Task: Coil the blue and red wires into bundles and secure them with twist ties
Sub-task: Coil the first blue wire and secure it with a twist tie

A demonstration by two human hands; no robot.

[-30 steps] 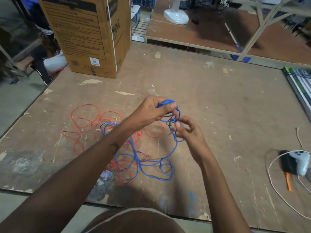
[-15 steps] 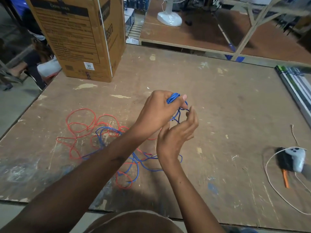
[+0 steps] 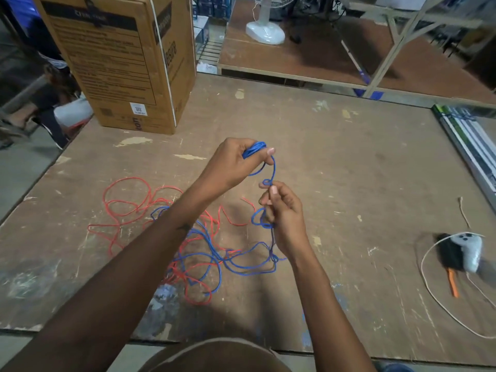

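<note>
Risks snagging: left hand [image 3: 230, 165] curled around a small blue wire [image 3: 271, 170] coil, right hand [image 3: 281, 208] pinching the strand below it, while the slack lies on the surface [image 3: 349, 170] tangled through the loose red wire [image 3: 128, 208], likely dragging it or kinking.

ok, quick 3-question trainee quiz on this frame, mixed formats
1. True or false: the red wire lies loose on the table.
2. Which hand grips the small blue coil? A) left hand B) right hand C) neither
3. Fill in: the right hand pinches the ___ wire.

Key: 1 true; 2 A; 3 blue
</note>
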